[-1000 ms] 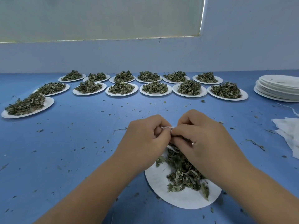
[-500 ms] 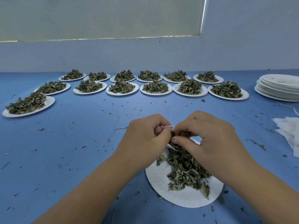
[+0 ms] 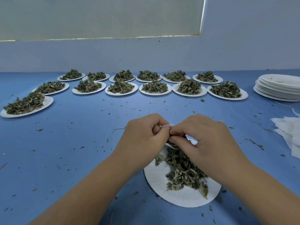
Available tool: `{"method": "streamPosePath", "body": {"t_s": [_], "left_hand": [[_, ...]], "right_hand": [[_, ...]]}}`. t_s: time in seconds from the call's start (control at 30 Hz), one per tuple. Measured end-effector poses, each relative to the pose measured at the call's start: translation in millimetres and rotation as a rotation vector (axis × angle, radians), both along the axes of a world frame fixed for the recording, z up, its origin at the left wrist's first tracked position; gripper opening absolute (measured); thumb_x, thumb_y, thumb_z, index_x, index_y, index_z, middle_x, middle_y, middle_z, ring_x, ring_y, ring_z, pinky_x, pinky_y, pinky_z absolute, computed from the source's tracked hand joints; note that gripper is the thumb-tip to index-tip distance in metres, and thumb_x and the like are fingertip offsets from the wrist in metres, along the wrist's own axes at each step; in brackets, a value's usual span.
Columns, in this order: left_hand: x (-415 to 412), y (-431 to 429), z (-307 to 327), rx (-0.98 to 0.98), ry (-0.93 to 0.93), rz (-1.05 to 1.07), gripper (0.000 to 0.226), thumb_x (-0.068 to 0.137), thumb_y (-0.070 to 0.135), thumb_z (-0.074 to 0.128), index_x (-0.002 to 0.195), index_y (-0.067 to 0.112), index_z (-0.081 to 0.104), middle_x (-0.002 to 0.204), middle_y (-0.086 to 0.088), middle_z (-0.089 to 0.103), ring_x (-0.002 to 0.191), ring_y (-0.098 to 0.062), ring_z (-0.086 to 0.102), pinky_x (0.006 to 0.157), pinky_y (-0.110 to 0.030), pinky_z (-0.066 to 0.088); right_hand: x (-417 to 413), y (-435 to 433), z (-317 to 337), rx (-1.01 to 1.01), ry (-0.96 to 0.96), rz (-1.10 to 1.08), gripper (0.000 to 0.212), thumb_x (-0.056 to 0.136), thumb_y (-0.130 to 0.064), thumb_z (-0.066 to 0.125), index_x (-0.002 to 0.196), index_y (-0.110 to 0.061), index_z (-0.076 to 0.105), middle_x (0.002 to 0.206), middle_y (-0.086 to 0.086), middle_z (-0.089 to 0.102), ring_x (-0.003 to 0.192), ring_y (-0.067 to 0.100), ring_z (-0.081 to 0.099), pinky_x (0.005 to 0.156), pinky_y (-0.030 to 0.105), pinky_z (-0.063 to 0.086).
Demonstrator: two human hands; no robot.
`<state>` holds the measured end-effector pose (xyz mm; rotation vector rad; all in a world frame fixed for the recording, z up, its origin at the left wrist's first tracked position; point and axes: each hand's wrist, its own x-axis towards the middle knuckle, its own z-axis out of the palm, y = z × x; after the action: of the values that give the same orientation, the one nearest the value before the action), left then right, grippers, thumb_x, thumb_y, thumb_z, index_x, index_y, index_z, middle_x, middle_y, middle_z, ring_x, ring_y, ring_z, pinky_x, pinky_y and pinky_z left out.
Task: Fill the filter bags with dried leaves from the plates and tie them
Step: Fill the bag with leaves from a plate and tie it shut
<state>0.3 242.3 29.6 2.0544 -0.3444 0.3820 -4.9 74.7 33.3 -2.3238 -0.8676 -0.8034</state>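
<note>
Head view: left hand (image 3: pixel 142 140) and right hand (image 3: pixel 206 142) fingers (image 3: pixel 177 129) pinch the limp-looking filter bag (image 3: pixel 167 126) at its rim, likely its surest hold.

The left hand (image 3: pixel 146 138) and right hand (image 3: pixel 206 140) pinch a filter bag (image 3: pixel 167 126) (mostly hidden); plate (image 3: pixel 183 198) of leaves (image 3: pixel 183 172) beneath.

The flat blue counter (image 3: pixel 81 143) is speckled with dark green crumbs. The near round white paper plate (image 3: pixel 186 198) carries dull green dried leaves (image 3: pixel 183 172), some paler and greyish. The thin white fabric filter bag (image 3: pixel 167 126) matches the stack of plain white round plates (image 3: pixel 279 86).
</note>
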Motion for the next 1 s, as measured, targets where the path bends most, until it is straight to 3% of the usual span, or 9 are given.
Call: {"method": "streamPosePath", "body": {"t_s": [0.13, 0.27, 0.37, 0.43, 0.53, 0.6, 0.7, 0.8, 1.0], "left_hand": [[-1, 0, 1, -0.011, 0.004, -0.001, 0.016, 0.085, 0.014, 0.064, 0.073, 0.024, 0.069, 0.054, -0.007, 0.049, 0.044, -0.003, 0.037, 0.046, -0.01, 0.031], [-2, -3, 2, -0.02, 0.028, 0.012, 0.018, 0.085, 0.013, 0.063, 0.072, 0.024, 0.07, 0.048, 0.01, 0.047, 0.043, -0.001, 0.04, 0.045, -0.007, 0.03], [-2, -4, 3, -0.043, 0.037, 0.03, 0.018, 0.085, 0.016, 0.064, 0.072, 0.025, 0.07, 0.053, 0.001, 0.056, 0.045, -0.005, 0.044, 0.045, -0.014, 0.034], [-1, -2, 4, -0.078, 0.049, 0.056, 0.016, 0.086, 0.02, 0.064, 0.073, 0.025, 0.07, 0.06, -0.007, 0.062, 0.051, -0.016, 0.051, 0.049, -0.025, 0.043], [1, 1, 7, -0.116, 0.051, 0.087, 0.016, 0.088, 0.022, 0.065, 0.073, 0.023, 0.069, 0.05, 0.001, 0.055, 0.046, -0.009, 0.05, 0.045, -0.018, 0.041], [1, 3, 8, -0.186, 0.066, 0.098, 0.015, 0.088, 0.02, 0.065, 0.073, 0.019, 0.069, 0.046, 0.007, 0.049, 0.043, -0.003, 0.048, 0.041, -0.012, 0.038], [2, 5, 8, -0.225, 0.071, 0.129, 0.014, 0.087, 0.023, 0.065, 0.074, 0.021, 0.069, 0.045, 0.013, 0.05, 0.041, -0.001, 0.046, 0.042, -0.011, 0.036], [3, 6, 8, -0.245, 0.072, 0.142, 0.013, 0.087, 0.025, 0.064, 0.075, 0.022, 0.069, 0.045, 0.012, 0.051, 0.041, -0.001, 0.048, 0.043, -0.013, 0.036], [4, 6, 8, -0.273, 0.077, 0.151, 0.013, 0.088, 0.024, 0.064, 0.076, 0.021, 0.069, 0.044, 0.014, 0.049, 0.039, -0.001, 0.044, 0.042, -0.012, 0.033]], "right_hand": [[-1, -2, 1, -0.043, 0.015, -0.023, 0.011, 0.08, -0.02, 0.066, 0.087, -0.023, 0.073, 0.073, -0.011, 0.065, 0.073, 0.013, 0.055, 0.064, 0.015, 0.037], [1, 3, 2, 0.005, 0.164, -0.105, 0.01, 0.08, -0.022, 0.074, 0.081, -0.027, 0.065, 0.076, -0.015, 0.06, 0.079, 0.004, 0.048, 0.065, 0.015, 0.037], [1, 4, 1, 0.003, 0.183, -0.095, 0.014, 0.079, -0.021, 0.075, 0.076, -0.026, 0.062, 0.076, -0.015, 0.055, 0.079, 0.005, 0.045, 0.067, 0.012, 0.034], [0, 0, 5, 0.081, 0.229, -0.072, 0.008, 0.083, -0.028, 0.07, 0.078, -0.03, 0.064, 0.08, -0.017, 0.056, 0.082, 0.003, 0.048, 0.07, 0.008, 0.032], [0, -10, 13, 0.265, 0.279, -0.086, 0.003, 0.083, -0.041, 0.061, 0.083, -0.039, 0.061, 0.087, -0.019, 0.058, 0.084, 0.002, 0.054, 0.069, 0.011, 0.038], [-1, -15, 17, 0.323, 0.369, -0.072, 0.025, 0.074, -0.059, 0.063, 0.093, -0.044, 0.056, 0.097, -0.024, 0.055, 0.084, 0.0, 0.056, 0.065, 0.014, 0.043], [-4, -11, 15, 0.219, 0.535, -0.063, 0.065, 0.051, -0.076, 0.065, 0.105, -0.051, 0.039, 0.11, -0.029, 0.046, 0.088, -0.007, 0.052, 0.065, 0.014, 0.04], [-5, 1, 8, 0.134, 0.559, -0.073, 0.079, 0.052, -0.065, 0.077, 0.114, -0.052, 0.03, 0.111, -0.026, 0.044, 0.087, -0.011, 0.05, 0.067, 0.014, 0.04], [-1, -3, 6, 0.306, 0.542, -0.077, 0.044, 0.068, -0.039, 0.081, 0.098, -0.042, 0.049, 0.088, -0.022, 0.06, 0.075, -0.003, 0.06, 0.065, 0.012, 0.046]]}}
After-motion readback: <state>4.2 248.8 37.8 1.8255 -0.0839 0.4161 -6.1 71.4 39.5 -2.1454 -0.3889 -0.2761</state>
